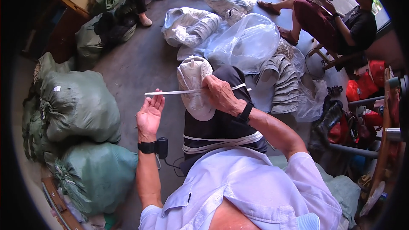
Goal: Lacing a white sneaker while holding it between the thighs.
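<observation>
A pale beige sneaker (pixel 194 76) rests on my dark-trousered thigh, its toe toward me. A flat white shoelace (pixel 172 93) runs almost straight across it, with one end out past my left fingers and another part showing right of my right hand. My left hand (pixel 150 113) is palm up left of the shoe, fingers stretched out and the shoelace lying across them near the tips. My right hand (pixel 222 93) is closed at the shoe's right side, over the shoelace; its fingertips are partly hidden. Several white laces (pixel 221 142) lie across my thighs.
Stuffed green sacks (pixel 83 106) stand at the left. Ahead are plastic-wrapped shoe bundles (pixel 191 25), a clear bag (pixel 245 42) and a row of stacked grey shoe parts (pixel 284 85). A seated person (pixel 324 21) is at the far right, beyond a wooden-edged rack (pixel 385 123) with red items.
</observation>
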### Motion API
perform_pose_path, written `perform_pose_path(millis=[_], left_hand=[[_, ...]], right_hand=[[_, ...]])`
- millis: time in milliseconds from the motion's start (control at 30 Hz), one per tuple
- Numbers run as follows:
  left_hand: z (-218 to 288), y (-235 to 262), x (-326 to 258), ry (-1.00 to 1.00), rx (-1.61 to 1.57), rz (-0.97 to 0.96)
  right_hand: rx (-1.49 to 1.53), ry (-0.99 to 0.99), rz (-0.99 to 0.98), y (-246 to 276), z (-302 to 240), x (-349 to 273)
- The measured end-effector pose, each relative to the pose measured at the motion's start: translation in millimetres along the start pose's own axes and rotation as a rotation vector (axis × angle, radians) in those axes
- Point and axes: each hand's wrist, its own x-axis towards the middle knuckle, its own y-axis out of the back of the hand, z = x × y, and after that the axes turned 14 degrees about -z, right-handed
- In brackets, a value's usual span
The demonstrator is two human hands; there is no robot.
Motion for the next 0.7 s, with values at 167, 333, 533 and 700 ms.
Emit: perform_pose_path(millis=[167, 333, 533, 700], left_hand=[[-40.0, 2.4, 29.5, -0.017, -0.254, 0.056], [-44.9, 7.6, 39.1, 0.090, -0.156, 0.217], [-34.3, 16.2, 32.5, -0.018, 0.004, 0.395], [23.8, 26.4, 2.6, -0.346, 0.407, 0.554]], right_hand=[[0.026, 0.024, 0.021, -0.8, 3.6, -2.4], [0.005, 0.013, -0.002, 2.0, 0.3, 0.4], [0.017, 0.014, -0.004, 1.8, 3.3, 1.0], [-0.045, -0.132, -0.160, 22.2, 3.7, -3.2]])
